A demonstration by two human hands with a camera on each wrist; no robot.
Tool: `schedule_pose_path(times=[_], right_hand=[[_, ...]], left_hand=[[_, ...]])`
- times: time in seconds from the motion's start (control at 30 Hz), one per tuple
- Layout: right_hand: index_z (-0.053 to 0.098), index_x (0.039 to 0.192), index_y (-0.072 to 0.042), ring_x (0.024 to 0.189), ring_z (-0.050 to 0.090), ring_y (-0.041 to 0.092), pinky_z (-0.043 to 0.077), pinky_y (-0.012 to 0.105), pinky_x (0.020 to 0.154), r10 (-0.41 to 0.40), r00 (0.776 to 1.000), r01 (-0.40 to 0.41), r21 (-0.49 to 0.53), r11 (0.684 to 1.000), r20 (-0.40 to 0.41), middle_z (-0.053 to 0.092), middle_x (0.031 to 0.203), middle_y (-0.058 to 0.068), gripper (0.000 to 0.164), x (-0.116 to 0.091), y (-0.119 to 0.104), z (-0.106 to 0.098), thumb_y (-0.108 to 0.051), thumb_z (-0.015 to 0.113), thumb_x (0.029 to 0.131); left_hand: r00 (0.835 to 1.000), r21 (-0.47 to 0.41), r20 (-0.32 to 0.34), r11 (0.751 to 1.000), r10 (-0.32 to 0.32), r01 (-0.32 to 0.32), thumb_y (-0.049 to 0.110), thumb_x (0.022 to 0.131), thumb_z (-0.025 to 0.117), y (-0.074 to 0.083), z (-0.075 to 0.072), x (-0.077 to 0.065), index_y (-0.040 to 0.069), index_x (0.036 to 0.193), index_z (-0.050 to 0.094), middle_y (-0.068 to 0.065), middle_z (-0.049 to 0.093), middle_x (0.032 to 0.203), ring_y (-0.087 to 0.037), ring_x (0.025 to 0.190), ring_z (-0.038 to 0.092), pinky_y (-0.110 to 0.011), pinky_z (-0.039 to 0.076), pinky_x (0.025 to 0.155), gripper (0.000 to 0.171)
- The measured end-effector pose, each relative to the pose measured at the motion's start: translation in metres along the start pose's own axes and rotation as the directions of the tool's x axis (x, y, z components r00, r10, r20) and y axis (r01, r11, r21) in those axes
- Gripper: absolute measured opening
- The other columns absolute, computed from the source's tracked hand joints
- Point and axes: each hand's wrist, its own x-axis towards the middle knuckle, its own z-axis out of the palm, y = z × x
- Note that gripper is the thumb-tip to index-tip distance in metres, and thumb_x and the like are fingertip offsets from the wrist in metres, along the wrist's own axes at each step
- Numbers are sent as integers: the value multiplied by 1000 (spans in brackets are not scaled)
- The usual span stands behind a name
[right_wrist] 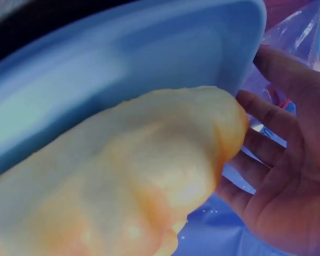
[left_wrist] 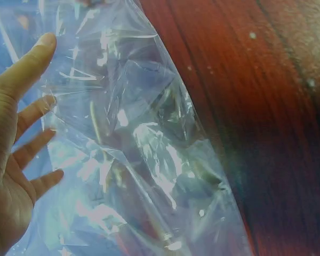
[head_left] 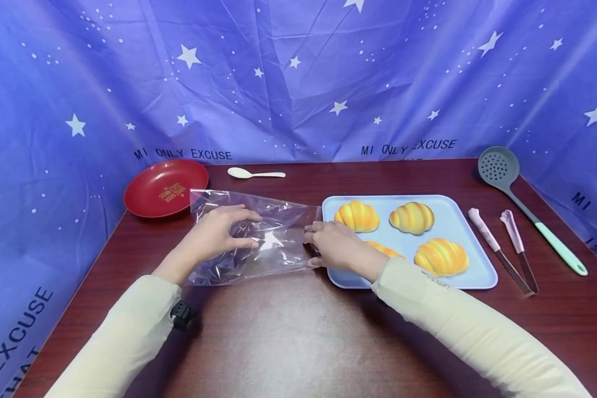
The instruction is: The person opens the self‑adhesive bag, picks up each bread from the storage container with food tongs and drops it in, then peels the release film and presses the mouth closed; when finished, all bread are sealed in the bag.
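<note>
A clear plastic bag (head_left: 283,254) lies flat and wrinkled on the dark wooden table. Over its left part hovers my left hand (head_left: 219,232), thumb and fingers spread with nothing held between them; the left wrist view shows the bag (left_wrist: 133,101) beyond those fingers. My right hand (head_left: 335,243) is at the bag's right end, beside the left edge of a light blue tray (head_left: 393,200). Its fingers are extended in the right wrist view, close to a croissant (right_wrist: 133,160). Several croissants (head_left: 441,257) sit on the tray, one partly hidden by my right arm.
A red plate (head_left: 154,190) stands at the back left, with a white spoon (head_left: 256,174) to its right. Tongs (head_left: 514,237) with pale pink grips and a grey slotted skimmer (head_left: 499,166) lie right of the tray. A blue star-printed cloth (head_left: 278,83) hangs behind the table.
</note>
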Motion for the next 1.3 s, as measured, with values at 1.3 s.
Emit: schedule_pose_path(times=[1.3], right_hand=[[65, 138, -18, 132, 55, 26, 42, 51, 108, -11, 1000, 12, -36, 999, 13, 65, 137, 7, 49, 1, -5, 2, -35, 74, 93]], left_hand=[[997, 41, 71, 999, -32, 29, 41, 76, 89, -14, 12, -7, 17, 142, 59, -21, 55, 144, -44, 132, 52, -64, 39, 107, 76]])
